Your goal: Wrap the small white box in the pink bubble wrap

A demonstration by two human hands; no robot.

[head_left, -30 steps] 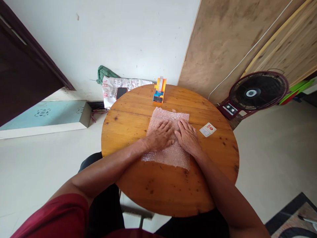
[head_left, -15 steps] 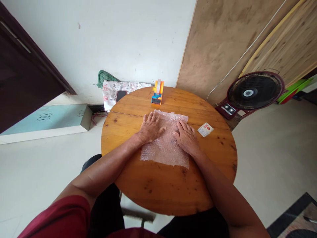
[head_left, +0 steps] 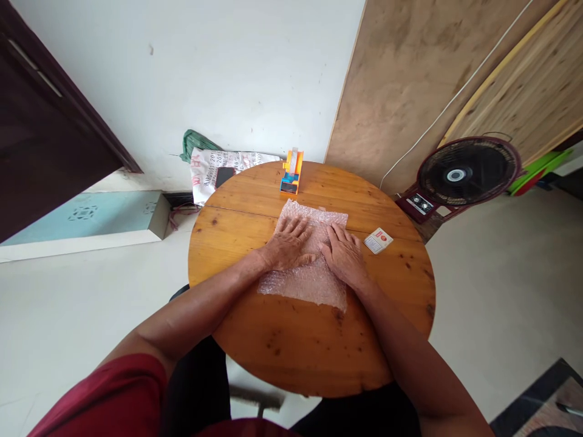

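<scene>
A sheet of bubble wrap (head_left: 305, 290) lies flat on the round wooden table (head_left: 291, 352). On its left and middle part rests my left hand (head_left: 290, 246), palm down with the fingers spread. My right hand (head_left: 345, 256) presses flat along the sheet's right edge, fingers stretched forward and slightly apart. Neither hand grasps anything. Beyond the far edge of the wrap stands an orange and blue tape dispenser (head_left: 291, 173) with a roll of clear tape. To the right of my right hand lies a small white card or packet with red marks (head_left: 378, 241).
A dark red electric fan (head_left: 469, 173) stands on the right beyond the table. Behind the table's left edge are a printed white sack (head_left: 207, 167) and a green bag (head_left: 198, 144). The white wall (head_left: 250, 73) and a wooden board (head_left: 387, 79) close off the back.
My left hand has slid right and slightly nearer to me, from the wrap's left edge towards its middle. My right hand has hardly moved.
</scene>
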